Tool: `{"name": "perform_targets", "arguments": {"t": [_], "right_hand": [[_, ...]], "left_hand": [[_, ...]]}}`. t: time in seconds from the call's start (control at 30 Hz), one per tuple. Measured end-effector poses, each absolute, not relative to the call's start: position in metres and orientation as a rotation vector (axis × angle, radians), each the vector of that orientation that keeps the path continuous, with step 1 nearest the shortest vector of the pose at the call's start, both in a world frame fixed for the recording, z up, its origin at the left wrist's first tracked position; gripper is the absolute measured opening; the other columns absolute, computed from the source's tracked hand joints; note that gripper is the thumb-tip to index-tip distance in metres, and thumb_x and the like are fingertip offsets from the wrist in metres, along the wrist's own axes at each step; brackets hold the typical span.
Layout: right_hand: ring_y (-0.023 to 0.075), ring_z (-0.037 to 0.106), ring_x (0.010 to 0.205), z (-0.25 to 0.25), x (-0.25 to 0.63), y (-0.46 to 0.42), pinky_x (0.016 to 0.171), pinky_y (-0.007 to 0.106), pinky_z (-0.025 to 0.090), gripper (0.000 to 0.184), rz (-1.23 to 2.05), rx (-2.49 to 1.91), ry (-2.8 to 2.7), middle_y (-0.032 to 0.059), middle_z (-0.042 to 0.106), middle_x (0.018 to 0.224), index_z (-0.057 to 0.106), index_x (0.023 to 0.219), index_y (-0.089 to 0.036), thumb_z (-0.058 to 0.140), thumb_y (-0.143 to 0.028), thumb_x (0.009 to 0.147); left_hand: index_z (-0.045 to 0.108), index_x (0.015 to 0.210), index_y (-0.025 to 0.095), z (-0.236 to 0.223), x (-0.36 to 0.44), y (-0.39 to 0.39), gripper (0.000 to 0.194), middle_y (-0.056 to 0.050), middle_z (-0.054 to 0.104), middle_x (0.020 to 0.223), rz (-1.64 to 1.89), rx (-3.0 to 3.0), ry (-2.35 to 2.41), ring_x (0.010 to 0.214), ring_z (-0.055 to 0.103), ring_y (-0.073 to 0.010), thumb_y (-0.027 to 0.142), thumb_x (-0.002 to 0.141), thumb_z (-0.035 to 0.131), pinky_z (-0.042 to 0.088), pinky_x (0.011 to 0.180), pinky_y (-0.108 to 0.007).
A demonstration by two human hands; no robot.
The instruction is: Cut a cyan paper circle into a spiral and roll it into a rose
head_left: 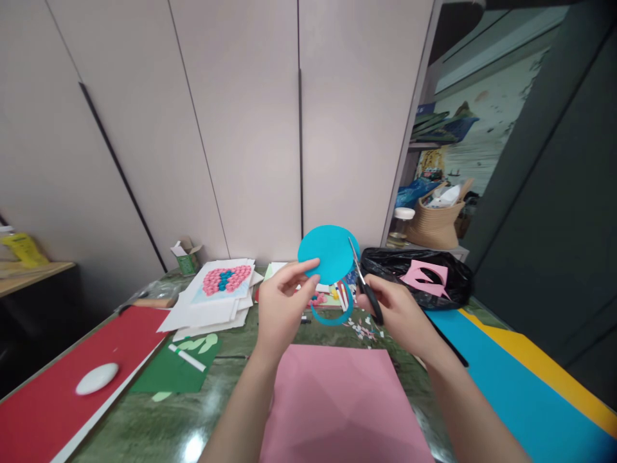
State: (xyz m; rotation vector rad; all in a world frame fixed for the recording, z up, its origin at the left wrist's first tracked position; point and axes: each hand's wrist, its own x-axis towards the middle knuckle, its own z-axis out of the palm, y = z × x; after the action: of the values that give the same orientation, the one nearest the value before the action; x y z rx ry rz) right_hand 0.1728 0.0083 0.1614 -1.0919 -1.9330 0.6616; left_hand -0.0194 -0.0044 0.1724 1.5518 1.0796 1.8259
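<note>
My left hand pinches the lower left edge of a round turquoise paper disc, held upright above the table. My right hand grips black-handled scissors, whose blades point up at the disc's right edge. A thin curled turquoise strip hangs below the disc. A pink paper sheet lies on the table right under both forearms.
A red sheet with a white oval object lies at the left, beside a green sheet and a stack of white papers. Blue and yellow sheets lie at the right. A black bag holds pink scraps.
</note>
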Motion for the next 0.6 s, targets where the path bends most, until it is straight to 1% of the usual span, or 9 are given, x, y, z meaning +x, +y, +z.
{"name": "perform_targets", "arguments": {"t": [0.07, 0.23, 0.4, 0.6], "right_hand": [[0.0104, 0.031, 0.06, 0.1605, 0.1729, 0.009, 0.054, 0.024, 0.025, 0.031, 0.665, -1.093, -1.937, -0.0042, 0.04, 0.064, 0.045, 0.071, -0.019, 0.053, -0.045, 0.085], [0.0106, 0.029, 0.061, 0.1596, 0.1734, 0.011, 0.054, 0.024, 0.025, 0.031, 0.646, -1.102, -1.928, -0.0037, 0.039, 0.066, 0.044, 0.069, -0.019, 0.054, -0.044, 0.084], [0.0105, 0.032, 0.062, 0.1613, 0.1723, 0.0096, 0.055, 0.023, 0.026, 0.03, 0.694, -1.089, -1.924, -0.0039, 0.039, 0.065, 0.043, 0.069, -0.019, 0.054, -0.042, 0.084], [0.0103, 0.031, 0.061, 0.161, 0.1732, 0.0093, 0.054, 0.023, 0.025, 0.031, 0.675, -1.1, -1.932, -0.0042, 0.037, 0.064, 0.04, 0.067, -0.019, 0.055, -0.042, 0.084]], "left_hand": [[0.075, 0.091, 0.022, 0.1723, -0.0195, -0.0046, 0.019, -0.003, 0.07, 0.083, 1.823, 1.554, 1.077, 0.07, 0.062, -0.0112, 0.023, 0.073, 0.068, 0.054, 0.063, -0.021], [0.074, 0.094, 0.021, 0.1713, -0.0202, -0.0035, 0.022, -0.003, 0.069, 0.08, 1.836, 1.546, 1.085, 0.069, 0.061, -0.0121, 0.024, 0.074, 0.068, 0.054, 0.064, -0.022], [0.073, 0.1, 0.022, 0.1714, -0.02, -0.0034, 0.027, 0.0, 0.063, 0.073, 1.864, 1.536, 1.108, 0.067, 0.057, -0.0094, 0.024, 0.074, 0.068, 0.052, 0.063, -0.02], [0.071, 0.104, 0.02, 0.1739, -0.019, -0.0047, 0.031, 0.001, 0.06, 0.07, 1.862, 1.507, 1.116, 0.063, 0.054, -0.0082, 0.023, 0.073, 0.069, 0.051, 0.063, -0.02]]}}
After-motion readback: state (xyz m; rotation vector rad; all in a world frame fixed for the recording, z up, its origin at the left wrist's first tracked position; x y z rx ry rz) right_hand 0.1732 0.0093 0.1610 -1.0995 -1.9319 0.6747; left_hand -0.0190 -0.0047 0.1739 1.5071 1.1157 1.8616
